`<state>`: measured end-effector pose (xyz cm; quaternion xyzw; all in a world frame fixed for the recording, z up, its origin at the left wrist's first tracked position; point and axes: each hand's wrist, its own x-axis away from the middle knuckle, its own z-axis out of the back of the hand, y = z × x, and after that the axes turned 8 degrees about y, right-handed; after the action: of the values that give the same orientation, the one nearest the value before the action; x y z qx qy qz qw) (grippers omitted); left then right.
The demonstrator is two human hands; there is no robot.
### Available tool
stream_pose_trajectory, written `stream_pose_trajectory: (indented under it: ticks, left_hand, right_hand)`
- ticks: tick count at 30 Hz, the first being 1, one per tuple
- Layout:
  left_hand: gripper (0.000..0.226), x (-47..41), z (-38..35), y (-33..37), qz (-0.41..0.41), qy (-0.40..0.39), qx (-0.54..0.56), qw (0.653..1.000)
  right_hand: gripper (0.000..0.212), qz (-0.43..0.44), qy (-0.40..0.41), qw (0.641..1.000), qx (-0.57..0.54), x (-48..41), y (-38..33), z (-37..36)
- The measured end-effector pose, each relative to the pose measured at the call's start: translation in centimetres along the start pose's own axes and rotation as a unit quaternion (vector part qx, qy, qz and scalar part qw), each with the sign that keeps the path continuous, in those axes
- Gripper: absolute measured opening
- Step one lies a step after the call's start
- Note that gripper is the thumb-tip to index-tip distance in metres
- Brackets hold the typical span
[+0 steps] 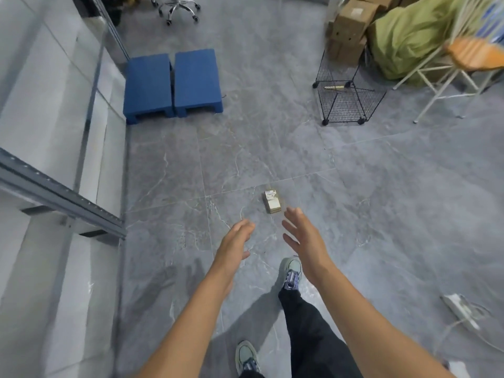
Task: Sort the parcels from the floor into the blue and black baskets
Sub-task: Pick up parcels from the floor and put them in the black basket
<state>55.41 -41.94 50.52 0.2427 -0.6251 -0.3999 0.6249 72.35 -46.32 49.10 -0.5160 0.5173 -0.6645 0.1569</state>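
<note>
Floor: grey marble-patterned tiles (381,186) fill the view, with a white wall and a metal rail on the left
Parcel: a small cardboard parcel (272,201) with a torn white label lies flat on the floor, just ahead of the hands and well apart from both baskets
Left hand: the left hand (236,241) reaches forward and down, grip released, fingers straight, holding nothing, short of the parcel
Right hand: the right hand (302,236) is stretched out the same way, grip released, fingertips near the parcel's near corner but not touching it
Feet: one trainer (291,271) is planted just behind the right hand, in mid-stride
Black basket: a black wire basket (351,110) on small castors stands ahead to the right, with a roll-shaped item inside
Blue units: two blue crates (171,83) sit side by side ahead to the left, seemingly upturned; I cannot tell for sure
Other parcel: a flat white packet (461,309), blurred, lies on the floor at far right
Step in hand: judged as reaching down to lift the small parcel
Doing it well: bend closer, bring one hand to each long side, close the grip evenly under the edges, then check the label before choosing a basket
</note>
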Motion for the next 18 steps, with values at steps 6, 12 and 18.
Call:
stream_pose_trajectory:
  ticks: [6,12,18]
  left_hand:
    - [0.035,-11.4,-5.0,1.8,0.055,0.005,-0.028,0.998]
    - [0.057,-24.7,-11.2,3.3,0.12,-0.002,-0.084,0.989]
    - [0.082,-37.1,-14.9,3.5,0.143,-0.017,-0.167,0.975]
  right_hand:
    - [0.058,-0.054,0.019,0.998,0.003,-12.9,-0.2,1.3]
    - [0.05,-0.129,0.044,0.991,0.015,-27.7,0.4,3.1]
    - [0.058,-0.204,0.065,0.977,0.017,-39.0,4.5,3.9]
